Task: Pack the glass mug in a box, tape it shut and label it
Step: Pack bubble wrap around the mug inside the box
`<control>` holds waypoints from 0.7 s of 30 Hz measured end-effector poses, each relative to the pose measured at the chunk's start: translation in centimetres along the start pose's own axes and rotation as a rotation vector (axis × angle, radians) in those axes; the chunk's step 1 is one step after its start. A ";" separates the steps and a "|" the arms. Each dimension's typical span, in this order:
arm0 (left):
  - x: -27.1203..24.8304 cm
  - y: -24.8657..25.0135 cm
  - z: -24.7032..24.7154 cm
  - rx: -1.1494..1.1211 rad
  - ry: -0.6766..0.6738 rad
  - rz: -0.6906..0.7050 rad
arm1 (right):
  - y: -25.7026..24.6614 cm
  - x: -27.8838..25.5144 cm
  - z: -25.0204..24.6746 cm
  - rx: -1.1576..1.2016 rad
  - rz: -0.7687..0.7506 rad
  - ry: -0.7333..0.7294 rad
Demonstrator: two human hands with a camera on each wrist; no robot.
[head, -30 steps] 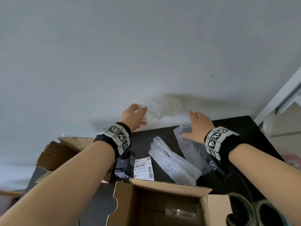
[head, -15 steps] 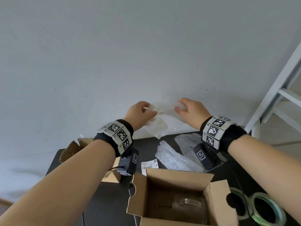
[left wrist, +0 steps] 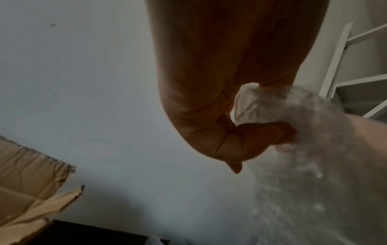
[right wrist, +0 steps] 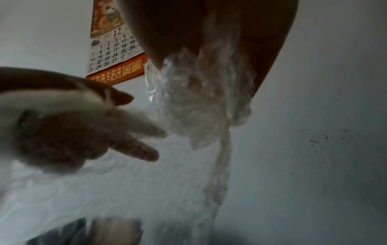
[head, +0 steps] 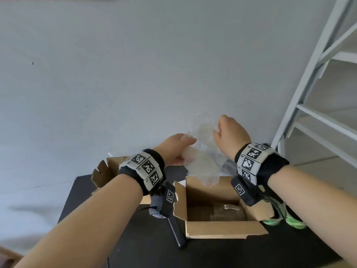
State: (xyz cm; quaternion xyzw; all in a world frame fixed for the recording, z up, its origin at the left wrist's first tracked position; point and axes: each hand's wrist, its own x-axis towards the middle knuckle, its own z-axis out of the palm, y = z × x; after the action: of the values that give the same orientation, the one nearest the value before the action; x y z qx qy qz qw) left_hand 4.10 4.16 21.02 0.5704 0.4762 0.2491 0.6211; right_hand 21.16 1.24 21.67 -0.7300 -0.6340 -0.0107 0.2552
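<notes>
Torn brown cardboard scraps (head: 108,169) sit far left on the black surface (head: 135,248). The left hand (head: 173,149) pinches the crumpled clear bubble wrap sheet (head: 202,161), and the right hand (head: 229,136) has its fingers clenched on the top edge, probably spreading it as padding. Below, the clear glass mug (head: 228,211) already lies in the open brown cardboard box (head: 222,231). Green-edged tape rolls (head: 286,221) wait at right, and the upright flaps could snag the wrap.

The left hand (left wrist: 228,92) curls its fingers around a bunched wad of clear bubble wrap (left wrist: 297,149), which trails down to the lower right (blurred there). A torn cardboard flap (left wrist: 31,179) juts in at lower left, before a pale wall (left wrist: 94,82). White shelving (left wrist: 343,66) stands at right.
</notes>
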 end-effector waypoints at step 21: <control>-2.9 3.0 1.9 0.501 0.106 0.139 | 0.8 -0.6 -1.4 0.323 0.006 -0.137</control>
State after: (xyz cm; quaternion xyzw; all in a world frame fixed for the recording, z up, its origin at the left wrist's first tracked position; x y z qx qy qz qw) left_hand 5.20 1.44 24.55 0.7236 0.5148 0.1952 0.4162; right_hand 22.26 0.03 22.41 -0.6805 -0.6411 0.1418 0.3253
